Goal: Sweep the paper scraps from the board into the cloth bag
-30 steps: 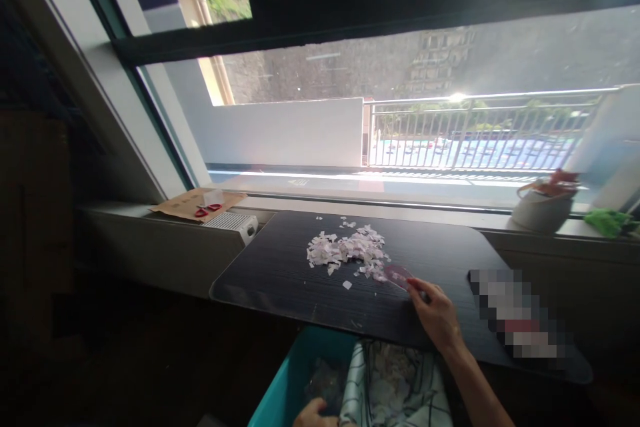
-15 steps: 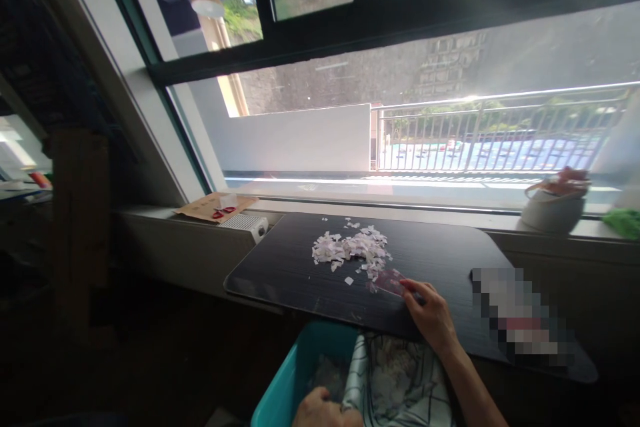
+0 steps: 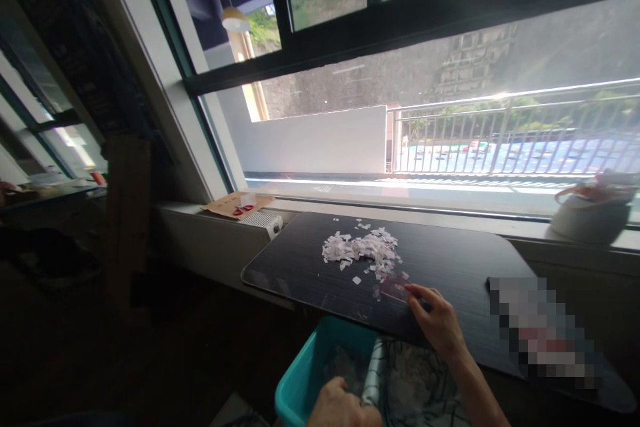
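My right hand (image 3: pixel 437 321) pinches a thin, see-through pinkish card (image 3: pixel 395 288) at its right end. The card lies low over the dark tabletop (image 3: pixel 450 247), at the near right edge of a pile of small white paper scraps (image 3: pixel 363 248). Below the table's front edge, my left hand (image 3: pixel 343 405) is closed at the rolled edge of a checked cloth bag (image 3: pixel 374 367); its fingertips are partly hidden. Paper bits show inside this bag. A teal bin (image 3: pixel 295 380) stands against its left side, with clear or whitish scraps inside.
A blurred-out object (image 3: pixel 547 333) lies on the table's right side. On the windowsill are a brown envelope (image 3: pixel 223 205) with red-handled scissors (image 3: pixel 244 209), and a pale basket (image 3: pixel 593 213). Tall cardboard (image 3: pixel 125 213) leans at the left.
The view has swung left, so everything appears shifted right. My right hand still pinches the card beside the scraps, and my left hand stays at the bag's edge.
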`<action>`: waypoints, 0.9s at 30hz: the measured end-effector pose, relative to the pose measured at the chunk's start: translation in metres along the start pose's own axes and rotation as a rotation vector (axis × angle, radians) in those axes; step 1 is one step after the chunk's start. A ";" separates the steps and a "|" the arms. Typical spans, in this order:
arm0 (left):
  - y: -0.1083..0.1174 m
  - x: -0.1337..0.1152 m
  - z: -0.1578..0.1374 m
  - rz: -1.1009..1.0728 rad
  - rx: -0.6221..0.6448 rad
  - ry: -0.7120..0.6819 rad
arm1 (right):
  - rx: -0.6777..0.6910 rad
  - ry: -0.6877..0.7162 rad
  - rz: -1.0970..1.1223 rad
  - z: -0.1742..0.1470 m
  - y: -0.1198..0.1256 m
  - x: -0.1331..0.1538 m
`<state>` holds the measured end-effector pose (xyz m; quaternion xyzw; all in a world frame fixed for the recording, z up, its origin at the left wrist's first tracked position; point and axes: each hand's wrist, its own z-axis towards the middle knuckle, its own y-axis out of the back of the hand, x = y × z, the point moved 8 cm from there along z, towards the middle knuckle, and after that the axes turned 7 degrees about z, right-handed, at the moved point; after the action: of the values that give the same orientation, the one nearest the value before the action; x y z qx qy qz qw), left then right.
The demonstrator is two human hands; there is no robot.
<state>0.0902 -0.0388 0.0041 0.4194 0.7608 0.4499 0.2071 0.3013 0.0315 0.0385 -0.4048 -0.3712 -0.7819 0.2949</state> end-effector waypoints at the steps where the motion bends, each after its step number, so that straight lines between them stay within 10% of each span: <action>1: 0.000 -0.001 0.002 0.019 0.000 -0.006 | 0.009 0.001 0.004 0.000 0.000 0.001; 27: 0.032 -0.016 0.004 0.089 -0.077 -0.026 | 0.336 0.112 0.042 -0.009 -0.029 0.016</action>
<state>0.1162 -0.0422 0.0281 0.4502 0.7208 0.4822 0.2127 0.2676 0.0376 0.0384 -0.3133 -0.4712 -0.7238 0.3949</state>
